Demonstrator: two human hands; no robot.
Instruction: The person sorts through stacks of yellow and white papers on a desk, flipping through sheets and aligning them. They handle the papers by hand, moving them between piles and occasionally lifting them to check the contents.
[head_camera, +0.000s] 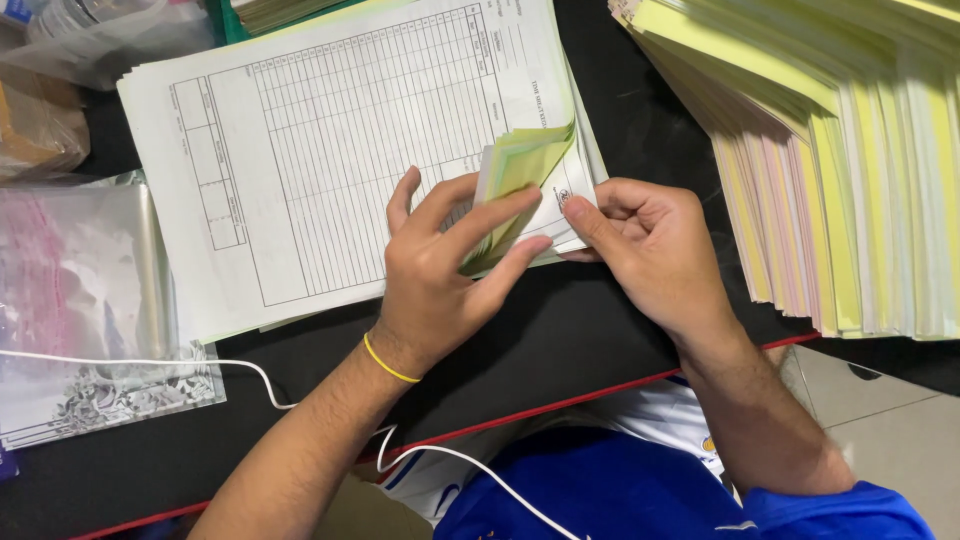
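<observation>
The left hand (440, 275) clamps a lifted corner of the stack of printed forms (330, 150), thumb under and fingers over a fanned wad of white, green and yellow sheets (515, 175). The right hand (650, 245) pinches the lower corner of the same stack just beside it, thumb and forefinger closed on the paper edges. The stack lies on the black table (570, 330), its near right corner raised and close to the table's red front edge (560, 405).

The sheets look thin and slick, so the fan could slip from the left fingers and fall back out of order, or two leaves could cling together and be counted as one. Bending the wad this sharply may crease the corners. A tall heap of yellow, pink and white sheets (850, 170) slopes at the table's right edge; a nudge from the right forearm could start it sliding off. A white cable (250, 370) crosses the front edge under the left wrist, with its yellow band (385, 365), and could snag. Clear plastic sleeves (80, 290) lie at the left edge.
</observation>
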